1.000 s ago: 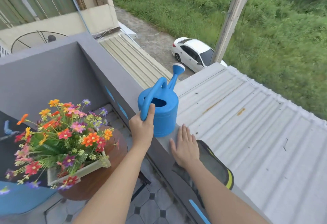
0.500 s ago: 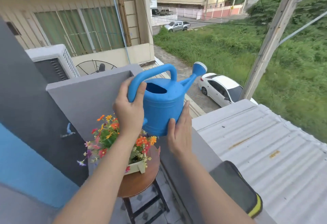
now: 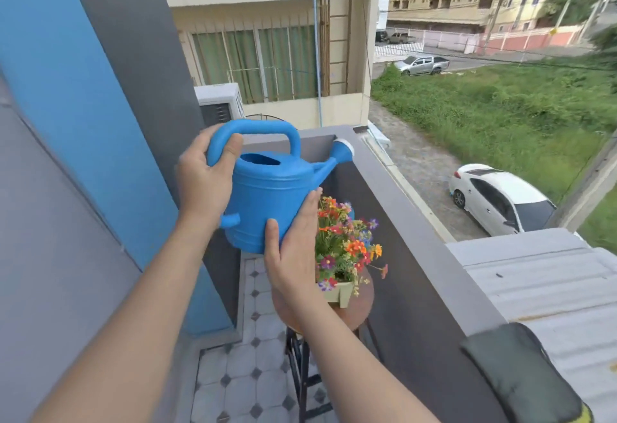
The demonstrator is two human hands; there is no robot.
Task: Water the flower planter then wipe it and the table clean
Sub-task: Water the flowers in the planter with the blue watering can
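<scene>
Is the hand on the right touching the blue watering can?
Touching. Head view: the right hand presses flat against the blue watering can, with no gap.

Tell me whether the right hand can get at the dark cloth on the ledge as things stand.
Probably not yet: the right hand is propping the watering can. The cloth itself lies uncovered on the ledge.

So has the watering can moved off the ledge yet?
Yes. The watering can has left the grey ledge and been carried inward, over the flower planter.
</scene>
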